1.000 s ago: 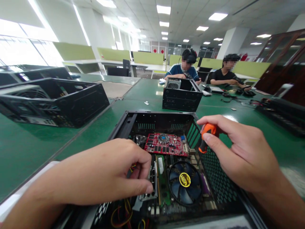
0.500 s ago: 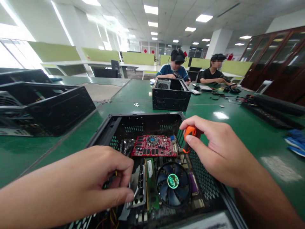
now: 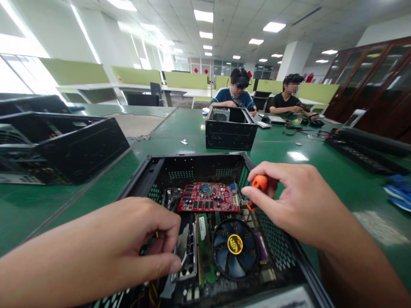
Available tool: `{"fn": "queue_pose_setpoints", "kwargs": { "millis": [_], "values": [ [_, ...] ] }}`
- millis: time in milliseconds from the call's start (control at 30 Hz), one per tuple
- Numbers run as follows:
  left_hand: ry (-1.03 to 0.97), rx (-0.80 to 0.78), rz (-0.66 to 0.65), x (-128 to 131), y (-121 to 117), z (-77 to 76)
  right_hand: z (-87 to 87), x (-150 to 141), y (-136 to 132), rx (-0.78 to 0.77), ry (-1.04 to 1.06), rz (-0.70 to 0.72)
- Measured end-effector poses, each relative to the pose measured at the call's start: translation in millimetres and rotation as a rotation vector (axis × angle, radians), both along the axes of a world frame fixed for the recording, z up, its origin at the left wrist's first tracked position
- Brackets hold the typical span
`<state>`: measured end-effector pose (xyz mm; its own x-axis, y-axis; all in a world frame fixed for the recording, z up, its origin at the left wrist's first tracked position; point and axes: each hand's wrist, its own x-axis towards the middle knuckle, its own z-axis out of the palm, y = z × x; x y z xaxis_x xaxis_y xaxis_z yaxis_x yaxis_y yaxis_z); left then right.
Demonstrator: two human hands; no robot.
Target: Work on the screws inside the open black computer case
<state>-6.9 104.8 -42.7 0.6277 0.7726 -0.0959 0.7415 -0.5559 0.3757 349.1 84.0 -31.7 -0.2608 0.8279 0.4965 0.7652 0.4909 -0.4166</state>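
An orange-and-black screwdriver is in my right hand, between thumb and curled fingers. It points down into an open black computer case, near the right side wall; its tip is hard to see. My left hand is closed at the case's left side, with thumb and fingertips against a silver metal bracket; part of the grip is hidden. Inside the case are a red graphics card, a green memory stick and a black CPU fan with a shiny label.
Another open black case stands ahead on the green table. More cases lie at the left. Two people work across the table. A long black panel and a blue item lie at the right.
My right thumb and fingers have shifted around the screwdriver handle, which has moved slightly right and down. The fan label's shine went from green to gold. My left hand has stayed put.
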Motion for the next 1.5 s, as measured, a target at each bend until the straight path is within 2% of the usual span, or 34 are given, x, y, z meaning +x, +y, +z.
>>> {"fn": "queue_pose_setpoints", "kwargs": {
  "millis": [100, 467, 600, 867, 1100, 1300, 1433, 1500],
  "values": [
    [0.030, -0.102, -0.028, 4, -1, 5.0, -0.4, 0, 0, -0.006, -0.002, -0.010],
    [0.017, -0.098, -0.034, 3, -2, 7.1, -8.4, 13, -6, -0.019, 0.016, 0.076],
    [0.017, -0.098, -0.009, 4, -3, 8.4, -5.8, 12, -5, 0.002, 0.036, 0.022],
    [-0.012, -0.131, -0.017, 7, -3, 12.1, 1.9, 16, -9, -0.085, 0.064, -0.074],
    [-0.004, -0.115, -0.013, 6, -4, 12.3, 3.5, 21, -16, -0.038, 0.015, 0.078],
    [-0.037, -0.144, -0.027, 6, -3, 12.9, -1.6, 21, -13, -0.080, 0.056, 0.059],
    [-0.021, -0.140, -0.024, 7, -3, 14.8, -2.2, 11, -10, 0.010, 0.116, -0.019],
    [-0.004, -0.147, -0.021, 8, -3, 15.9, -2.5, 3, -10, 0.049, 0.169, -0.004]
  ]
}}
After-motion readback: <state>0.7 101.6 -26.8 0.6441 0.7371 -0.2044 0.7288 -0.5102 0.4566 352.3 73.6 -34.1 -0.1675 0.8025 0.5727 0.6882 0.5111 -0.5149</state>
